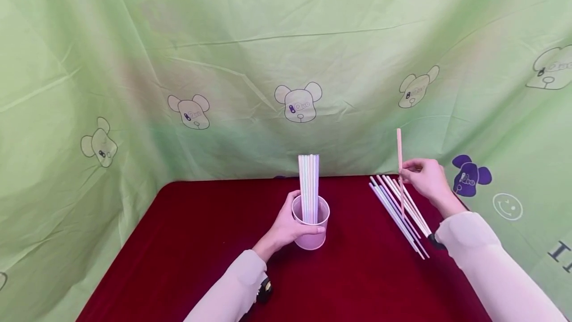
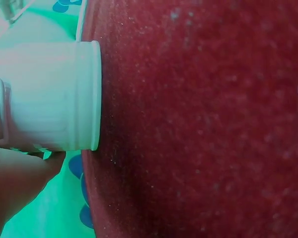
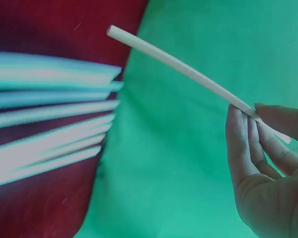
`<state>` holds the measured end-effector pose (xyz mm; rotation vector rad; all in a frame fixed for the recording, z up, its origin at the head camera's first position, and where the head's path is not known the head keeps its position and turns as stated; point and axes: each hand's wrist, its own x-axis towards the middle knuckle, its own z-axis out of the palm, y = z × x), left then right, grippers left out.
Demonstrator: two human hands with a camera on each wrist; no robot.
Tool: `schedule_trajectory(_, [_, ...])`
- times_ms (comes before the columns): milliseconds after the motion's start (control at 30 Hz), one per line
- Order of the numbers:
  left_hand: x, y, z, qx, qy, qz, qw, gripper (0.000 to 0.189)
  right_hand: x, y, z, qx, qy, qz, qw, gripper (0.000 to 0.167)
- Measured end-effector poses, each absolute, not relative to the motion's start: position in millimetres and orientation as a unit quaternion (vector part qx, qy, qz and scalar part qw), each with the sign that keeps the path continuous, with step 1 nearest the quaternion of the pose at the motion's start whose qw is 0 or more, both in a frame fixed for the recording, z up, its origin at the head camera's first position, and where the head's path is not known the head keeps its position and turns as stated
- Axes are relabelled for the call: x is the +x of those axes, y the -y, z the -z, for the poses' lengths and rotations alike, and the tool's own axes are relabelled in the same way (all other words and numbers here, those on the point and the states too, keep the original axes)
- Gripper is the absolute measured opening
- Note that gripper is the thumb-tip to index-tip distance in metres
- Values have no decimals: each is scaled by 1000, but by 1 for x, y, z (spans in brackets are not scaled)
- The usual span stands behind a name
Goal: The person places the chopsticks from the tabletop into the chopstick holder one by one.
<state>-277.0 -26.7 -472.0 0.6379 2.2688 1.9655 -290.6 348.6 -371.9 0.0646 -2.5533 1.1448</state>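
My left hand [image 1: 286, 225] grips a pink cup [image 1: 311, 241] standing on the red cloth, thumb across its near side and fingers round the far left. A bundle of pastel straws [image 1: 309, 188] stands upright inside it. In the left wrist view the cup [image 2: 49, 94] appears sideways, with a wire-like loop on its wall. My right hand [image 1: 426, 178] pinches a pink straw [image 1: 399, 148], held nearly upright above several loose straws [image 1: 396, 221] at the table's right. The right wrist view shows thumb and fingertips meeting on the straw [image 3: 179, 67] near one end.
A red cloth [image 1: 192, 242] covers the table. Green curtains [image 1: 250, 128] printed with bear faces hang close behind its far edge and along both sides. The loose straws lie slantwise, side by side, near the right edge.
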Motion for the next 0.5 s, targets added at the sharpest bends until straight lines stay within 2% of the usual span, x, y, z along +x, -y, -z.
schedule_trajectory(233, [-276,26,474,213,-743,-634,25,98,-287,-311,353,64,840,-507,183,31])
schedule_trajectory(500, [-277,27,474,210,-754,-622,27,97,-281,-264,331,112,770,-603,175,23])
